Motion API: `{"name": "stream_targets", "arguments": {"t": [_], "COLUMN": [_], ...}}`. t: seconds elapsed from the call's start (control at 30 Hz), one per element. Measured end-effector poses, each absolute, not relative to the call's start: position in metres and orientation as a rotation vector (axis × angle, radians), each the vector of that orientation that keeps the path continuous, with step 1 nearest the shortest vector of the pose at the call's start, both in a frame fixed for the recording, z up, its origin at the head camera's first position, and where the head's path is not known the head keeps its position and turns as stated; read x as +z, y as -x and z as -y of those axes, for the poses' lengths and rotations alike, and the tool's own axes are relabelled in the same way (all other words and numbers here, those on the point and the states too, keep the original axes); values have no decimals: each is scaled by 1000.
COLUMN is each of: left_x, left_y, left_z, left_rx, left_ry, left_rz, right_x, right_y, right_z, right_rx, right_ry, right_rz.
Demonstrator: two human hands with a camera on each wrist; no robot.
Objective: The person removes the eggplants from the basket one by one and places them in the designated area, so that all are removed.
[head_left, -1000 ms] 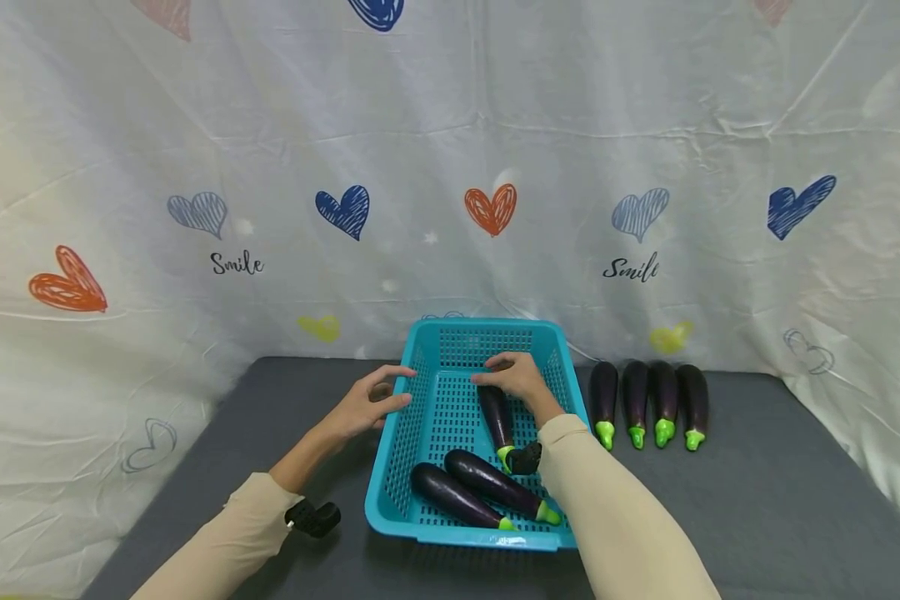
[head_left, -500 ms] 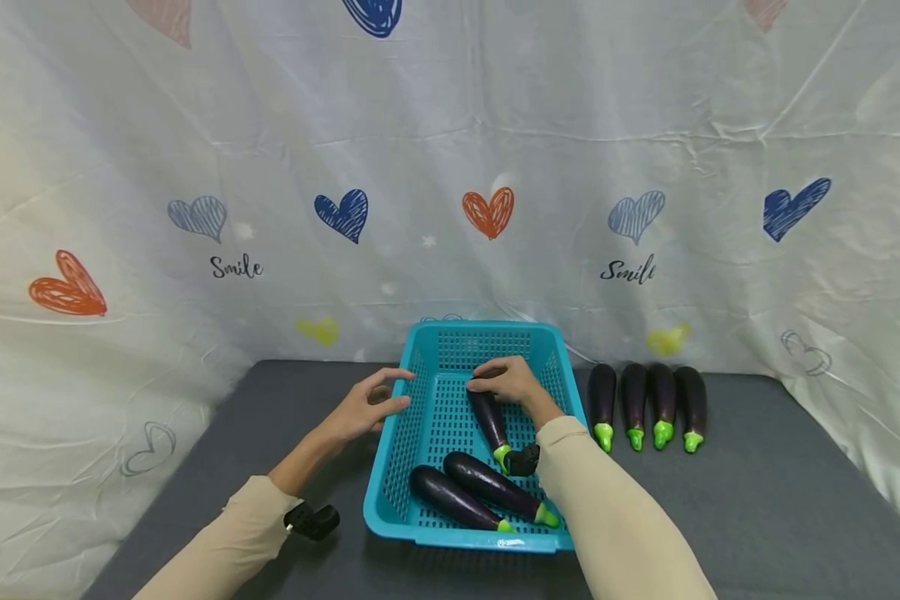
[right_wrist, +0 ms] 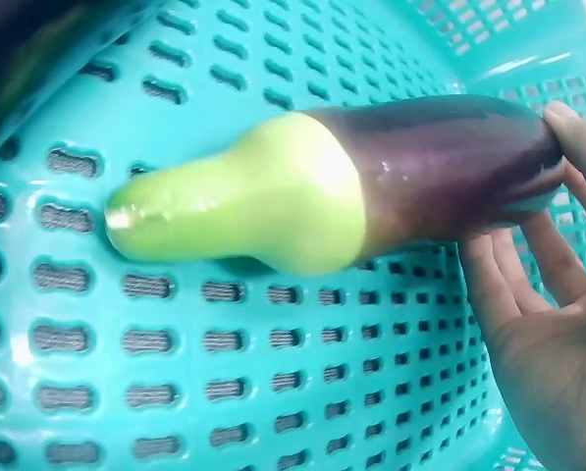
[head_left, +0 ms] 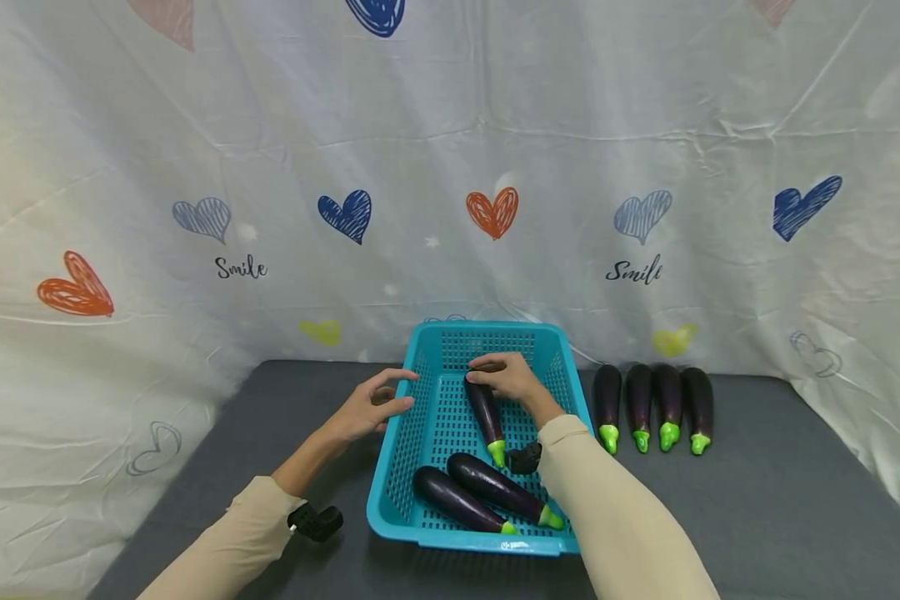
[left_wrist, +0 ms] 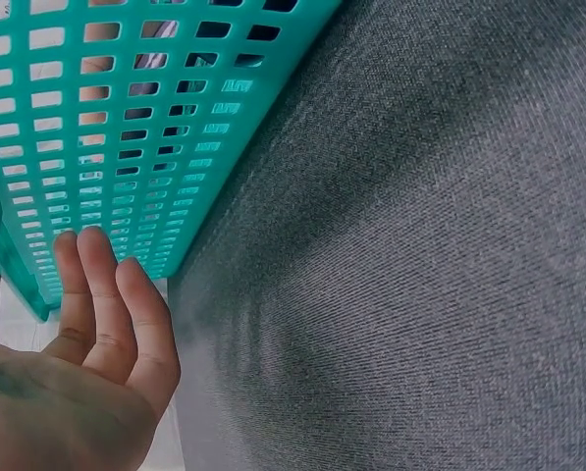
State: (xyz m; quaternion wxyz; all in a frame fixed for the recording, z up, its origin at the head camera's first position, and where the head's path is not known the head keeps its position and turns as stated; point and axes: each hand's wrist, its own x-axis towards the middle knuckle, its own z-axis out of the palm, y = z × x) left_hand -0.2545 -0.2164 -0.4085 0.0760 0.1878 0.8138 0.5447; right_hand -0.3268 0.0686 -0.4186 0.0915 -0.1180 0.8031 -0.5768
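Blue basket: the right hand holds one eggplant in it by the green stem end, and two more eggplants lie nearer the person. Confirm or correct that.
The end is wrong: the right hand holds the eggplant by its dark rounded end, as the right wrist view shows; the green stem end is free. In the blue basket, two more eggplants lie nearer the person.

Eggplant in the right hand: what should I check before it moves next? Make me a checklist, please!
1. Right hand gripping the eggplant by its thick end: ok.
2. Whether the eggplant is raised off the floor of the basket: cannot tell.
3. Space to its left inside the basket: ok, bare.
4. Basket resting on the table: ok.
5. Left hand touching the basket: cannot tell; its fingers are at the left wall.
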Motion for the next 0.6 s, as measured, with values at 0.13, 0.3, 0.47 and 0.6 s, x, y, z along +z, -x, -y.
{"name": "stream_targets", "arguments": {"t": [0.13,0.3,0.47,0.6], "left_x": [-408,-409,-411,-411], "left_y": [255,256,257,257], "left_z": [216,216,216,217], "left_rx": [1638,1642,1646,1640], "left_ry": [-594,-596,-592,-594], "left_rz": [-2438,-2434,-2434,-2440], "right_x": [-415,-410,-402,-394], "right_y": [330,333,336,339], "right_z": [-69,-70,-72,-74], "right_rx": [-1734,-1793,-1824,-1845], "right_ry": [391,380,369,401], "right_rz": [-2351,-2325,-2290,-2227]}}
